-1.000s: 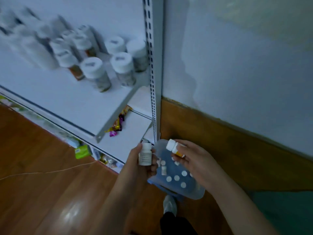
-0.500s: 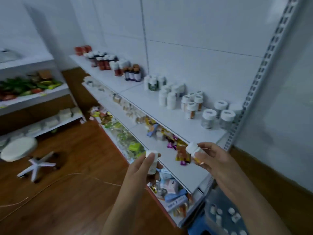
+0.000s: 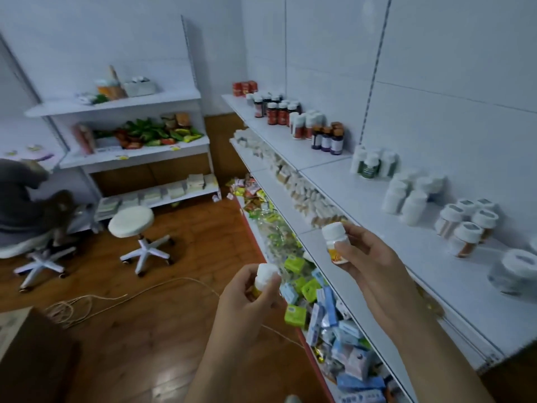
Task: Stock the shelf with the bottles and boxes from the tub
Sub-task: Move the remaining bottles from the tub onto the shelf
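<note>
Each hand grips a white-capped bottle: left hand (image 3: 250, 295) low centre, right hand (image 3: 369, 263) beside the top shelf (image 3: 363, 199). Setting one down carelessly (jars crowd the right) could topple neighbours.

A white stool (image 3: 131, 221) stands on the wooden floor (image 3: 151, 330) near a loose cord (image 3: 87, 306).

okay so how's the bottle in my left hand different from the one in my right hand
The left-hand bottle is held lower, in front of the lower shelves; the right-hand bottle is raised to the top shelf's front edge. The left one's label is mostly hidden by fingers; the right one's orange label shows. Both are small, white-capped and roughly upright.
</note>
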Action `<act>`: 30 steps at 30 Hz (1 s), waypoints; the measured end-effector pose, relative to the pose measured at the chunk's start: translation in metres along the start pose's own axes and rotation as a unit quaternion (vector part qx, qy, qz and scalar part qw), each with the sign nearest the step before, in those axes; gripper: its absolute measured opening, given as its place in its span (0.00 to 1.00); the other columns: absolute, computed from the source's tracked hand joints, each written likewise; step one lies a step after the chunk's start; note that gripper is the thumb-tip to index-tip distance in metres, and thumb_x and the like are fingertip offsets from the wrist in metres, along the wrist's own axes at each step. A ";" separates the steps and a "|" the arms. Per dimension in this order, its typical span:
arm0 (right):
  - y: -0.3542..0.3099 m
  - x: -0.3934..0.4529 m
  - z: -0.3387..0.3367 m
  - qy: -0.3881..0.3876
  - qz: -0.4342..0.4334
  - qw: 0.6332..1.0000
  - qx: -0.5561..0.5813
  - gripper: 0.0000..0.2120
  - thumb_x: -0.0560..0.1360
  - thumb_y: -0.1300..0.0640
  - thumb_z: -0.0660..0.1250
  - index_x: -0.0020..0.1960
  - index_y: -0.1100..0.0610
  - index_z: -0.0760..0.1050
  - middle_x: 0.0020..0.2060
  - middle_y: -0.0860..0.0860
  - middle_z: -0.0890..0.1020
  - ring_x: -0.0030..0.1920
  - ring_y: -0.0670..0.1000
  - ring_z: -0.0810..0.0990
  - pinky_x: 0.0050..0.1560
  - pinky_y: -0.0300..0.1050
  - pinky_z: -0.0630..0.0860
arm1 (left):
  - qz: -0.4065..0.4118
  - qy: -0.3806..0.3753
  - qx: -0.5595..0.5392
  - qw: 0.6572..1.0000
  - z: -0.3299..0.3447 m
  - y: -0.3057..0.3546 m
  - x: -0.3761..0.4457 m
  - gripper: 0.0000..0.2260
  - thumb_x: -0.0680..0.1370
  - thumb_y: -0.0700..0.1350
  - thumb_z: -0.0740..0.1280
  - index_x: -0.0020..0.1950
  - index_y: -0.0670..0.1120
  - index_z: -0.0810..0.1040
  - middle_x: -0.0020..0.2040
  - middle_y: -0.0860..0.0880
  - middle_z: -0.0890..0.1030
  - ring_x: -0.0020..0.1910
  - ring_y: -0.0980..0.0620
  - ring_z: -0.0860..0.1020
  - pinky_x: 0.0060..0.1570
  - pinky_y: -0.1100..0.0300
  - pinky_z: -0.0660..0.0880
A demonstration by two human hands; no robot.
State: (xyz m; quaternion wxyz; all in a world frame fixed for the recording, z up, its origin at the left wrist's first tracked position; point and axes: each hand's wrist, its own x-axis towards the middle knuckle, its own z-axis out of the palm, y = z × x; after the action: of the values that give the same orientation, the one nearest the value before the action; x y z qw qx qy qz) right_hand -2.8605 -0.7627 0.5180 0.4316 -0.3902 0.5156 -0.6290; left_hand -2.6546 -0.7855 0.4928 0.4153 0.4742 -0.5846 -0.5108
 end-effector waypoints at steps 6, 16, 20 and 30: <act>0.014 0.109 0.037 -0.037 -0.019 0.999 0.010 0.41 0.54 0.31 0.78 0.61 0.50 0.79 0.55 0.49 0.84 0.58 0.50 0.82 0.62 0.52 0.76 | 0.003 0.031 0.016 0.999 -0.024 -0.005 0.109 0.07 0.77 0.50 0.68 0.53 0.52 0.79 0.43 0.52 0.84 0.40 0.53 0.84 0.37 0.64 0.76; 0.019 0.299 0.096 -0.080 -0.019 0.997 -0.008 0.26 0.68 0.38 0.73 0.63 0.46 0.76 0.58 0.46 0.83 0.61 0.51 0.80 0.66 0.56 0.74 | 0.019 0.046 0.017 0.999 -0.058 -0.002 0.289 0.12 0.75 0.54 0.67 0.58 0.55 0.77 0.48 0.55 0.83 0.43 0.52 0.84 0.42 0.58 0.80; 0.034 0.359 0.129 -0.086 -0.016 0.996 -0.012 0.30 0.63 0.35 0.75 0.62 0.44 0.76 0.58 0.46 0.83 0.61 0.50 0.80 0.66 0.57 0.74 | 0.002 0.056 0.019 0.998 -0.085 -0.017 0.342 0.13 0.75 0.54 0.68 0.59 0.54 0.77 0.49 0.55 0.83 0.45 0.54 0.84 0.44 0.59 0.81; 0.081 0.514 0.253 -0.064 -0.047 0.991 -0.105 0.26 0.66 0.37 0.72 0.62 0.44 0.77 0.56 0.46 0.83 0.58 0.48 0.81 0.64 0.57 0.75 | -0.019 0.062 0.003 0.998 -0.195 -0.052 0.509 0.10 0.76 0.53 0.69 0.57 0.58 0.77 0.49 0.62 0.83 0.46 0.57 0.83 0.40 0.67 0.78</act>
State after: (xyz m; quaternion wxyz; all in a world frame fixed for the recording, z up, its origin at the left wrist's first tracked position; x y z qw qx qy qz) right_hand -2.7786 -1.3353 0.5028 0.3903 -0.4966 0.5309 -0.5650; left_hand -2.5633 -1.3248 0.4678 0.4394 0.5169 -0.5504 -0.4866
